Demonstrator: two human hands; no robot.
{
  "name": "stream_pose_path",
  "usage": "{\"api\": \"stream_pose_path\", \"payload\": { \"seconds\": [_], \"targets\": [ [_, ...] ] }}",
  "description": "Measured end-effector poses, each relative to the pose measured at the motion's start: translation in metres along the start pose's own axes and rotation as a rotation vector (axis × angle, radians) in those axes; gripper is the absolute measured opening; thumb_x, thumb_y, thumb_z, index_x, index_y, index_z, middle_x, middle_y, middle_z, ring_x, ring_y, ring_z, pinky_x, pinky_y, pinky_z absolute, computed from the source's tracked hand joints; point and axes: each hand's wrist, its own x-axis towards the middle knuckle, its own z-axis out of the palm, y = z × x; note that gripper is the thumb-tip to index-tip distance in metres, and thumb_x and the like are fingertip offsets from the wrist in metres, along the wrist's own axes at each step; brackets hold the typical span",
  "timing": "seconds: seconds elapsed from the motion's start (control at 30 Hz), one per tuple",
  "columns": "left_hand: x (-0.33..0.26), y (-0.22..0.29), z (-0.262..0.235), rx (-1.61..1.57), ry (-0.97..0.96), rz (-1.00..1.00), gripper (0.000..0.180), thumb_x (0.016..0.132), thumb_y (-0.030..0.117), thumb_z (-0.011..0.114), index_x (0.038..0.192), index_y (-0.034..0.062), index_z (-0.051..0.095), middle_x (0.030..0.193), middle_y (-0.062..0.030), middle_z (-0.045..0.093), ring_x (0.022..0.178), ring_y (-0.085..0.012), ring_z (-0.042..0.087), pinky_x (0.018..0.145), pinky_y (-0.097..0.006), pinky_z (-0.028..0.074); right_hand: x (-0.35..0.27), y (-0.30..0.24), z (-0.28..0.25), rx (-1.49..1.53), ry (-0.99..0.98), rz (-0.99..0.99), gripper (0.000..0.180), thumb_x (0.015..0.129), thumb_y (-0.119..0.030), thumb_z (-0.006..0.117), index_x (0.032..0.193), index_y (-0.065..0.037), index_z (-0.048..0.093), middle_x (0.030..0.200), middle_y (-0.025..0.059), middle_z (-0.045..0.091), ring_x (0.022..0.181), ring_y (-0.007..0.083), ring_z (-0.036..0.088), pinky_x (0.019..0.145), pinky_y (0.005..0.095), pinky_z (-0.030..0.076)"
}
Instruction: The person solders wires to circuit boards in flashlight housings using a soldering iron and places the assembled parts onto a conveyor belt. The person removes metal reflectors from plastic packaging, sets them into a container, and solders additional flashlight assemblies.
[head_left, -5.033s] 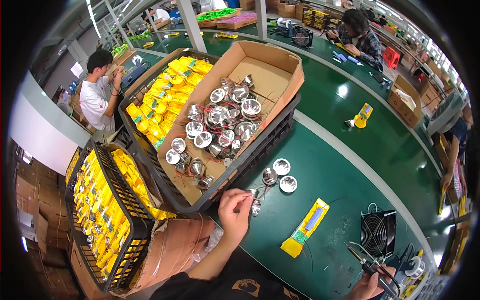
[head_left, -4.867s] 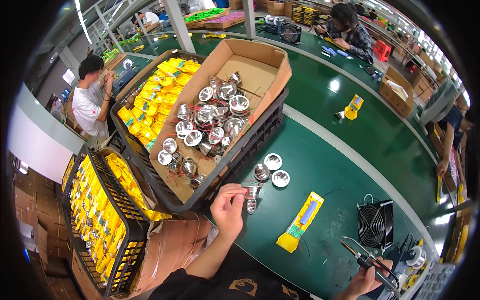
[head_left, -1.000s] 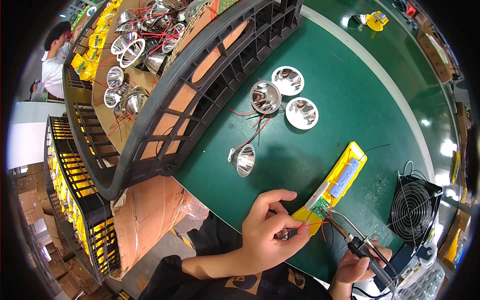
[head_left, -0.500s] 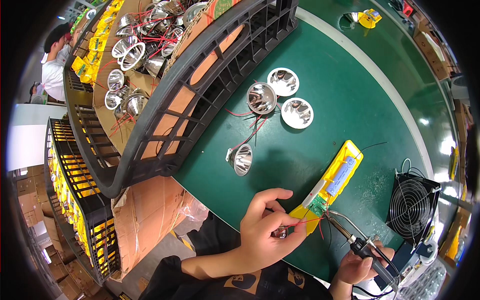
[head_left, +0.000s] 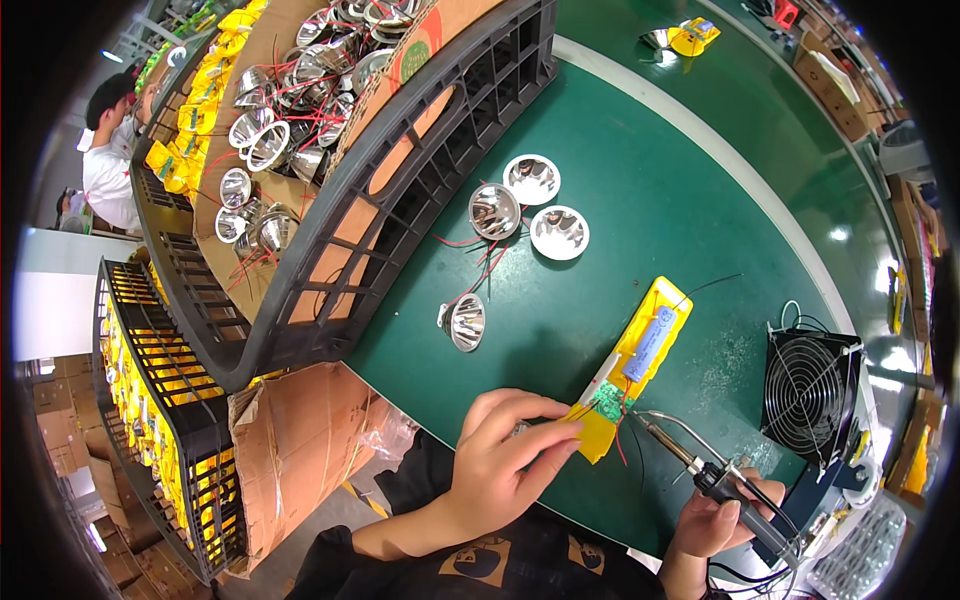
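Observation:
A yellow lamp housing (head_left: 597,440) lies on the green table with a blue battery cell (head_left: 649,345) and a small green circuit board (head_left: 607,402) in it. Beside its near end, my left hand (head_left: 510,450) is closed, thumb and forefinger pinching a thin wire that runs toward the board. A shiny bit, partly hidden, shows behind those fingers. My right hand (head_left: 712,520) grips a soldering iron (head_left: 715,482) with a curved metal tube alongside. The iron's tip points at the board's right edge, near red and black wires; whether it touches cannot be told.
Several silver reflectors (head_left: 560,233) with wires lie on the table. At left stands a black plastic crate (head_left: 270,320) holding a cardboard box of reflectors. A black fan (head_left: 810,390) stands at right. Another yellow housing (head_left: 693,37) lies far off. A person (head_left: 112,160) is at far left.
The red wire at my left fingertips no longer stretches to the board; a darker strand shows there. The iron's tip has drawn slightly away from the board. The whole view has shifted a little.

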Motion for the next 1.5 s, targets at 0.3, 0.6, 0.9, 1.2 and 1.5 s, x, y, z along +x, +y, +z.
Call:
{"api": "stream_pose_path", "payload": {
  "seconds": [0.3,0.6,0.9,1.2,1.5],
  "targets": [
    [0.004,0.003,0.002,0.137,0.021,-0.117,0.019,0.068,0.001,0.067,0.086,0.0052,0.062,0.077,-0.0061,0.055,0.068,-0.0199,0.049,0.057,-0.028,0.039,0.001,0.002,-0.004,-0.007,0.034,-0.071,0.047,0.074,-0.042,0.061,0.070,-0.002,0.036,0.056,0.0053,0.043,0.046,0.0105,0.043,0.046,0.0221,0.036],
    [0.002,0.005,0.006,-0.037,0.135,-0.188,0.011,0.072,-0.002,0.062,0.079,0.0027,0.055,0.073,-0.0059,0.053,0.066,-0.0207,0.049,0.056,-0.028,0.039,0.002,0.009,-0.012,0.020,0.044,-0.090,0.044,0.073,-0.037,0.061,0.068,-0.002,0.034,0.059,0.0049,0.038,0.048,0.0116,0.041,0.046,0.0221,0.031],
    [-0.011,0.002,0.019,-0.016,0.184,-0.122,0.015,0.061,0.003,0.072,0.074,0.0069,0.063,0.088,-0.0075,0.053,0.074,-0.0198,0.052,0.061,-0.026,0.041,0.000,0.011,-0.012,0.073,0.051,-0.103,0.040,0.074,-0.033,0.059,0.070,-0.002,0.034,0.071,0.0049,0.037,0.054,0.0125,0.042,0.050,0.0232,0.031],
    [-0.006,-0.002,0.019,0.035,0.159,-0.056,0.019,0.055,0.003,0.072,0.071,0.0080,0.064,0.097,-0.0094,0.053,0.083,-0.0218,0.053,0.067,-0.029,0.042,0.000,0.008,-0.004,0.117,-0.108,0.063,0.036,0.076,-0.032,0.059,0.076,-0.003,0.037,0.056,0.0028,0.042,0.047,0.0090,0.042,0.051,0.0203,0.036],
    [-0.008,-0.003,0.021,0.038,0.154,-0.070,0.019,0.056,0.002,0.072,0.071,0.0077,0.064,0.097,-0.0089,0.053,0.083,-0.0215,0.053,0.065,-0.028,0.043,0.001,0.005,0.006,0.159,-0.188,0.095,0.037,0.078,-0.031,0.060,0.082,-0.002,0.037,0.055,0.0049,0.046,0.041,0.0066,0.042,0.043,0.0178,0.038]
  ]
}}
